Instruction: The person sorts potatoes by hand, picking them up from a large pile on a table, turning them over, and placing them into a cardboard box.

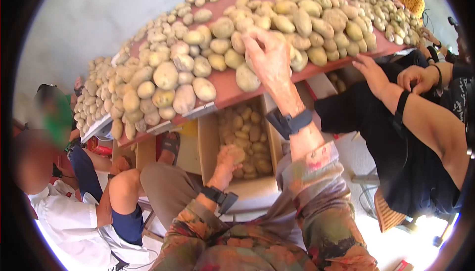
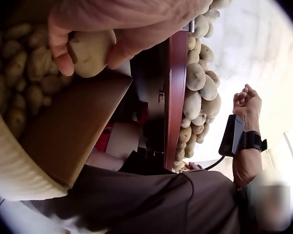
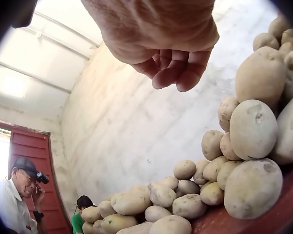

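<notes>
The left hand [image 1: 228,164] holds a potato [image 2: 92,53] above the cardboard box [image 1: 252,189], pinching it by its sides between thumb and fingertips, the gap narrowed to the tuber's width and its rounded lower end left bare. That seems a sound hold: a potato this size is likely firm and stiff, with enough weight to roll out of a slack pinch, so opposite sides near the widest part should serve best. The skin looks dry and matt in the left wrist view, so slipping seems a small risk, though loose soil could lessen the friction. A darker patch shows beside one finger; whether it is a bruise or dirt I cannot tell. Firm flesh takes a steady squeeze but may bruise in a drop onto the loose potatoes [image 1: 250,135] inside the box — lowering it would be kinder. The right hand [image 1: 269,56] is over the heap of potatoes [image 1: 307,21] on the red table [image 1: 227,88], its fingers curled in with nothing showing in them. The large pale potato [image 1: 247,77] near the table's edge would probably want a broader, whole-hand hold — from above, fingers and thumb spread across its flanks.
</notes>
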The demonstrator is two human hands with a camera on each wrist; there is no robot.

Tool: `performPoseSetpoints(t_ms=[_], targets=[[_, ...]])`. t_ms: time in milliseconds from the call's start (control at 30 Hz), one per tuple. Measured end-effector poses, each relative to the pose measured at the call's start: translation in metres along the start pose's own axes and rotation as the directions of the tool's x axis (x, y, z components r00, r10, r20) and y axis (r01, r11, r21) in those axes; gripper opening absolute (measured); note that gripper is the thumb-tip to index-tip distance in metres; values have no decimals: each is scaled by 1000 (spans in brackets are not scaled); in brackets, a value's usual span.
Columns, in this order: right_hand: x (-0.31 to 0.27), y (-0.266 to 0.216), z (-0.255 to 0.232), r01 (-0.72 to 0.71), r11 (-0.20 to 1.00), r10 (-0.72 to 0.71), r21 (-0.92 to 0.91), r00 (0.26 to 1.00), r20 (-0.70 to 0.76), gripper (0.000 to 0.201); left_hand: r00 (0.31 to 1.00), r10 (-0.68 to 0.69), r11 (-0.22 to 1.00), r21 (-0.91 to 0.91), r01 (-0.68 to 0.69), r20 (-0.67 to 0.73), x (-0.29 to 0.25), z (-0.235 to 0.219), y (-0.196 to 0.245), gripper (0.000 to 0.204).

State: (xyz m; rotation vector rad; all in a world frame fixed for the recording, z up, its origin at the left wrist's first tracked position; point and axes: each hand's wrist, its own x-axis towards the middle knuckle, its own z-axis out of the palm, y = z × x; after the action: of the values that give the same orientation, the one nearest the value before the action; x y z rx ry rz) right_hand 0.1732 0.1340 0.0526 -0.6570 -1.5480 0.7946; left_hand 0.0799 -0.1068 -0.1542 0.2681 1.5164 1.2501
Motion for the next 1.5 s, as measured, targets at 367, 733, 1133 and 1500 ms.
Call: performPoseSetpoints(t_ms=[367, 733, 1133, 1500], targets=[[2, -12, -15, -185, 959, 198, 215, 979, -40, 11, 864, 485, 719, 500, -483, 137, -5, 20, 34, 32], [1, -18, -12, -202, 945, 212, 257, 977, -14, 9, 751, 619, 581, 510, -634, 229, -28, 46, 108, 21], [3, -9, -10, -160, 940, 178, 303, 983, -34, 8, 707, 666, 479, 591, -649, 237, -30, 39, 135, 18], [3, -18, -14, -193, 940, 206, 280, 978, -15, 9, 303, 887, -73, 753, -654, 349, -19, 17, 246, 23]])
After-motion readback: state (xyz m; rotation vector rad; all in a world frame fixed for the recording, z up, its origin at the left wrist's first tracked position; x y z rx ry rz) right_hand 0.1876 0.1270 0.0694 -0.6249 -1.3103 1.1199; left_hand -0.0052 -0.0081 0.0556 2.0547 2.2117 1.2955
